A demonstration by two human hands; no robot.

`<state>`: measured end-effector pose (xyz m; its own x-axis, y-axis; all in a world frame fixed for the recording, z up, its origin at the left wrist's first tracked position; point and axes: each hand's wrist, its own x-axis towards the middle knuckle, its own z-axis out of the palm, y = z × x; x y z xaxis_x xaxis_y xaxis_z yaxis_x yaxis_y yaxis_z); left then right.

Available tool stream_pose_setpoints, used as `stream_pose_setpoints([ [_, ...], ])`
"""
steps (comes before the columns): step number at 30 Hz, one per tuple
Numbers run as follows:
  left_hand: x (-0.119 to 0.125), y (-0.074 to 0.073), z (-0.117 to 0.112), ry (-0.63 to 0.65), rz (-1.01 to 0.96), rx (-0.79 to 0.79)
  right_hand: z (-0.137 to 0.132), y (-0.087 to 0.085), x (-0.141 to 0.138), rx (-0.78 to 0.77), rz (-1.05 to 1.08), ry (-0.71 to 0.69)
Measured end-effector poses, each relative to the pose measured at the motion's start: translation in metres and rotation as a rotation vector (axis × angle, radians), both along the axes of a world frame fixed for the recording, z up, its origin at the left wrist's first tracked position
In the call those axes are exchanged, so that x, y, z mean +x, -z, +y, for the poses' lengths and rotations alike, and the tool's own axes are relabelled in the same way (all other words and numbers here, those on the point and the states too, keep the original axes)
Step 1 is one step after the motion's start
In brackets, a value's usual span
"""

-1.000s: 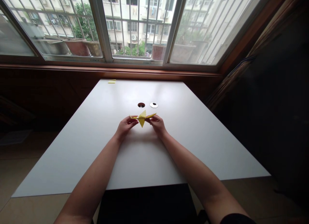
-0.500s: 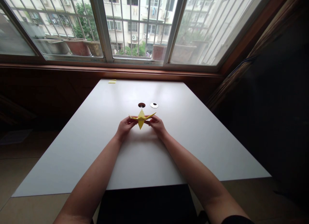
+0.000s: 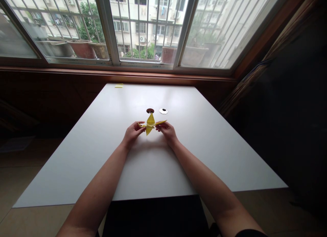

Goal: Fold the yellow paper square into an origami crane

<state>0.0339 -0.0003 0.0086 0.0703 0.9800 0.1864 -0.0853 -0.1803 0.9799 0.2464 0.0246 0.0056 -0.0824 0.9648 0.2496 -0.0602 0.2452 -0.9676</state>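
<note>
A folded yellow paper figure with pointed flaps hangs just above the white table, a little past its middle. My left hand pinches its left tip and my right hand pinches its right tip. Both hands have their fingers closed on the paper. One flap stands up in the centre and another points down between my hands.
A round cable hole and its loose silver cap lie just beyond the paper figure. A small yellow paper piece rests at the table's far edge. Barred windows and a wooden sill run behind, with a dark wall at the right.
The centre flap of the paper figure has risen to stand more upright. Both hands stayed in place, shifted very slightly away from me.
</note>
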Motion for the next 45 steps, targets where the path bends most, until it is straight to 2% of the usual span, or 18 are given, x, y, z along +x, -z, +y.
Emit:
stream_pose_setpoints([
  [6, 0.002, -0.008, -0.004, 0.051, -0.023, -0.009, 0.002, 0.004, 0.001, -0.041, 0.005, -0.015],
  [14, 0.003, -0.011, -0.008, 0.138, -0.086, -0.001, 0.002, -0.002, 0.001, -0.087, 0.012, -0.073],
  [23, 0.002, -0.010, -0.008, 0.125, -0.046, -0.011, 0.003, -0.005, 0.003, -0.081, -0.003, -0.119],
  [33, 0.004, -0.004, -0.002, -0.013, -0.044, -0.079, 0.000, -0.001, 0.000, 0.007, -0.029, -0.101],
  [38, 0.006, -0.006, -0.003, 0.017, -0.033, -0.089, -0.002, -0.001, 0.000, 0.085, -0.085, -0.098],
  [45, 0.007, -0.006, -0.003, 0.037, -0.024, -0.092, -0.002, -0.003, 0.002, 0.017, -0.059, -0.092],
])
